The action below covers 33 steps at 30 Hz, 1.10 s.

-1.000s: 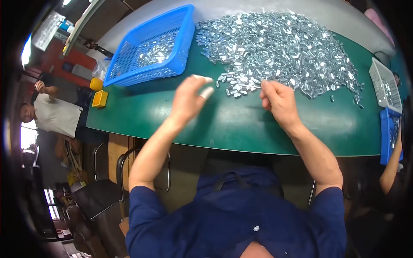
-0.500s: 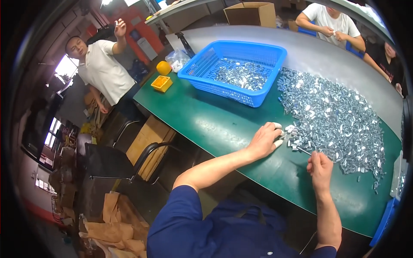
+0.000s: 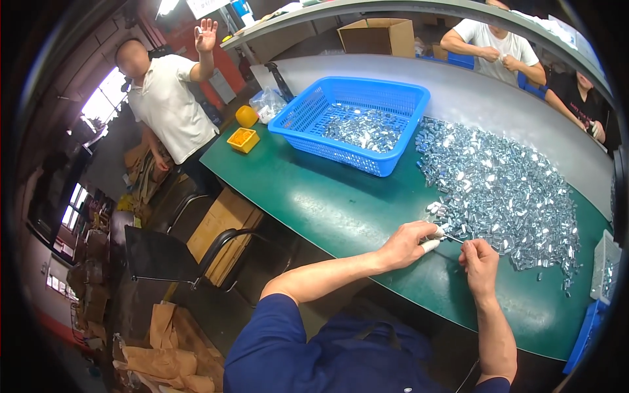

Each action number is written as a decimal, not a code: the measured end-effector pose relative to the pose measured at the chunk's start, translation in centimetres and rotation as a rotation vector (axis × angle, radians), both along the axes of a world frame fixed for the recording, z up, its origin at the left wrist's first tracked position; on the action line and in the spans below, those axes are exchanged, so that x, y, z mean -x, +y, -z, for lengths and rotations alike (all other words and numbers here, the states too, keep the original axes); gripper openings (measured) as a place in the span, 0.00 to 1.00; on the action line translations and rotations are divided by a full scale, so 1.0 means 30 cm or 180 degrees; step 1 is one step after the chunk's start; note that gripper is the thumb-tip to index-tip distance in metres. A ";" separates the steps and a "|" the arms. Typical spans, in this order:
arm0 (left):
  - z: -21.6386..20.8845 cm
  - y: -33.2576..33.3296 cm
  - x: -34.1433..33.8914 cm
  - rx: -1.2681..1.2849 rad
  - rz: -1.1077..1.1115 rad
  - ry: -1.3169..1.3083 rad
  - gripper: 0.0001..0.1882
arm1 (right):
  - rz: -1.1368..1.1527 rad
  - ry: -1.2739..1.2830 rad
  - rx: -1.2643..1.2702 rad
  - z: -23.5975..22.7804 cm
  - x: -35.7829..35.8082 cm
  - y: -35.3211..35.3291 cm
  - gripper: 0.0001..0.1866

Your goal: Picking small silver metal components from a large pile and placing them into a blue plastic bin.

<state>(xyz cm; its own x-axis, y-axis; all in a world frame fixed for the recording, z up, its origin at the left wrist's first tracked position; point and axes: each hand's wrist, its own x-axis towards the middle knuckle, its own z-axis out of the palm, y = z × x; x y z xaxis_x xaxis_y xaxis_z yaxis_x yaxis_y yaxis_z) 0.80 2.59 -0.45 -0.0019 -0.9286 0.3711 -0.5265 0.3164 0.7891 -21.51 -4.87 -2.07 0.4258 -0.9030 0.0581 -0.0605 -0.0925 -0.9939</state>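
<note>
The right hand (image 3: pixel 480 265) pinches a thin rod (image 3: pixel 453 238) whose other end meets the fingertips of the left hand (image 3: pixel 406 245), which wears 2 white covers (image 3: pixel 430 246); whether it grips a piece is too small to tell. Both are over a green table (image 3: pixel 308 203), at the near edge of a pile (image 3: pixel 504 196) of small metal pieces. More lie in a blue basket (image 3: pixel 334 154); left of it sits a yellow box (image 3: pixel 244 148). A standing person (image 3: pixel 169 108) raises a hand (image 3: pixel 206 37); 2 people (image 3: pixel 495 59) are beyond the table.
</note>
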 end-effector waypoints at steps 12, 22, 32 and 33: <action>-0.010 -0.010 -0.001 0.0183 0.0300 -0.0222 0.11 | -0.0245 0.0161 0.0647 -0.009 -0.005 0.006 0.09; 0.014 -0.020 0.040 0.0444 0.0469 -0.0338 0.09 | -0.0245 0.0307 0.0133 0.002 -0.013 0.019 0.11; -0.027 -0.004 0.040 0.0619 0.0436 -0.0441 0.09 | -0.0312 0.0328 0.0055 -0.018 -0.007 0.014 0.21; -0.029 -0.003 0.041 0.0622 0.0442 -0.0445 0.09 | -0.0339 0.0338 0.0076 -0.015 -0.006 0.013 0.23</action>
<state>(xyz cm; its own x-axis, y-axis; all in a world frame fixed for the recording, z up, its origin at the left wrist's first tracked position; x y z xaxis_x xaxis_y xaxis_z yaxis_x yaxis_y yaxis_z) -0.43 2.51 0.43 -0.1881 -0.8267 0.5302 -0.5671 0.5322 0.6287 -21.33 -4.48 -1.60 0.5239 -0.8513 0.0287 -0.1538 -0.1277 -0.9798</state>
